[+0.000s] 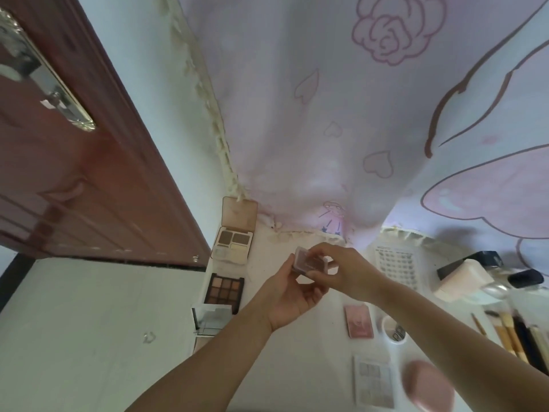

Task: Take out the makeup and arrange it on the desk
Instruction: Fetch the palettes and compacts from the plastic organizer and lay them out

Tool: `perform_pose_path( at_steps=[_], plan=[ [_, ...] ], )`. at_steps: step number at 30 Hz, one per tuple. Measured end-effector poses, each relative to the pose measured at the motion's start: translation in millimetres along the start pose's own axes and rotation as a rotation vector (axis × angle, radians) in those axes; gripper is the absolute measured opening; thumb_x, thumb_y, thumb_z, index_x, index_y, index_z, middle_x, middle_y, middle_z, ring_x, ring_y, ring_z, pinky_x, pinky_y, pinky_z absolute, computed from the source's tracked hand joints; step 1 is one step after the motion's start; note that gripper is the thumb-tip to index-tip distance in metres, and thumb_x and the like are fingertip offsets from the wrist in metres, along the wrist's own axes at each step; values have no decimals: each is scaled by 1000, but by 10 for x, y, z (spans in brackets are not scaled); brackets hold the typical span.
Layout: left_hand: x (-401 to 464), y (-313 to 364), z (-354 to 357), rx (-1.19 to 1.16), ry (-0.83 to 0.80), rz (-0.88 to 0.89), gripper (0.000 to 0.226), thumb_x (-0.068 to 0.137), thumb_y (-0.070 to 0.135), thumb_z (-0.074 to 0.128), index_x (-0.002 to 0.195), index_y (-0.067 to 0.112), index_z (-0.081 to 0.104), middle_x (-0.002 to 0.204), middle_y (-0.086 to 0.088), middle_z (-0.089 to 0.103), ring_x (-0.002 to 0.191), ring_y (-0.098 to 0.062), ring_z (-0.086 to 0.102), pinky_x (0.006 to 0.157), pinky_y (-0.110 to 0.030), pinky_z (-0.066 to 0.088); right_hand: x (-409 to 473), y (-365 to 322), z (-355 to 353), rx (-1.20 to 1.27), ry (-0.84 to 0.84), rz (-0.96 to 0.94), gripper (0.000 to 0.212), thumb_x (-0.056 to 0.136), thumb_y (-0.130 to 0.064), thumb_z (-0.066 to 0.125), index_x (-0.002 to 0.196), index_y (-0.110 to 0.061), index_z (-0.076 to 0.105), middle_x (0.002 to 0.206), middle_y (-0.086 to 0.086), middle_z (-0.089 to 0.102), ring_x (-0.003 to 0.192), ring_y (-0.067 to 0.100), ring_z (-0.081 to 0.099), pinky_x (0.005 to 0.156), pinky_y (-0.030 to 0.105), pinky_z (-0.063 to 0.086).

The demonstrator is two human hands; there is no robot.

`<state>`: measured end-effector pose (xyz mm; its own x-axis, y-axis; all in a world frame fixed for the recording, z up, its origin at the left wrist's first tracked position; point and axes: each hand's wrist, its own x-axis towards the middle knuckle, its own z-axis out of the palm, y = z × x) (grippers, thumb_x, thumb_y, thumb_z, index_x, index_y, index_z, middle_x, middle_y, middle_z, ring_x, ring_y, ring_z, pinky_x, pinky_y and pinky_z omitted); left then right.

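A small clear-lidded compact (309,261) with a dark reddish pan is held above the white desk (297,352). My left hand (292,295) holds it from below, and my right hand (344,270) pinches its right edge. On the desk's left side lie an open beige four-pan palette (233,242) and a dark nine-pan eyeshadow palette (225,291). A clear-lidded case (211,319) lies just below them.
A pink flat palette (359,321), a white round jar (393,327), a sheet of false lashes (396,264), a pale palette (375,382) and a pink puff case (427,385) lie on the right. Brushes (520,337) and bottles sit at the far right. A curtain hangs behind; a brown door stands at left.
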<state>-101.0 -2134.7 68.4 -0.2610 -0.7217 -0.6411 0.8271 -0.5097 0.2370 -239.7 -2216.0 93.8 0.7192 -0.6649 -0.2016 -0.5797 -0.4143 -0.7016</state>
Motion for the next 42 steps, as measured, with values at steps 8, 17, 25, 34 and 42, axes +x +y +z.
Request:
perform_pose_path(
  at_steps=[8, 17, 25, 34, 42],
  plan=[
    [-41, 36, 61, -103, -43, 36, 41, 94, 39, 49, 98, 5, 71, 99, -18, 68, 84, -24, 55, 58, -24, 53, 168, -37, -76, -53, -42, -58, 27, 81, -35, 69, 104, -24, 61, 95, -13, 64, 92, 7, 58, 85, 30, 51],
    [31, 91, 99, 105, 19, 105, 45, 84, 50, 59, 108, 13, 65, 89, -9, 59, 75, -18, 57, 59, -22, 50, 304, -144, -147, 25, -94, -83, 32, 78, -35, 71, 104, -23, 57, 108, -12, 58, 103, 4, 54, 96, 28, 45],
    [-50, 115, 189, 171, -2, 144, 41, 92, 47, 49, 97, 14, 72, 89, -8, 65, 73, -20, 60, 58, -21, 49, 251, -200, -259, 93, -48, -81, 24, 78, -27, 74, 85, -38, 54, 98, -13, 64, 92, -3, 58, 84, 14, 48],
    [-117, 35, 165, 79, -83, 38, 53, 96, 47, 36, 117, 5, 58, 100, -18, 65, 79, -22, 61, 56, -21, 49, 282, -259, -545, 467, -51, 51, 20, 89, -27, 59, 81, -9, 59, 78, -5, 62, 71, 1, 62, 66, 11, 48],
    [-73, 54, -42, -61, 55, 42, 48, 97, 42, 41, 116, 3, 61, 102, -20, 66, 84, -27, 62, 58, -25, 51, 394, 160, -235, 702, -22, 337, 7, 91, -10, 58, 92, -10, 65, 85, 5, 73, 73, 14, 68, 65, 24, 56]
  ],
)
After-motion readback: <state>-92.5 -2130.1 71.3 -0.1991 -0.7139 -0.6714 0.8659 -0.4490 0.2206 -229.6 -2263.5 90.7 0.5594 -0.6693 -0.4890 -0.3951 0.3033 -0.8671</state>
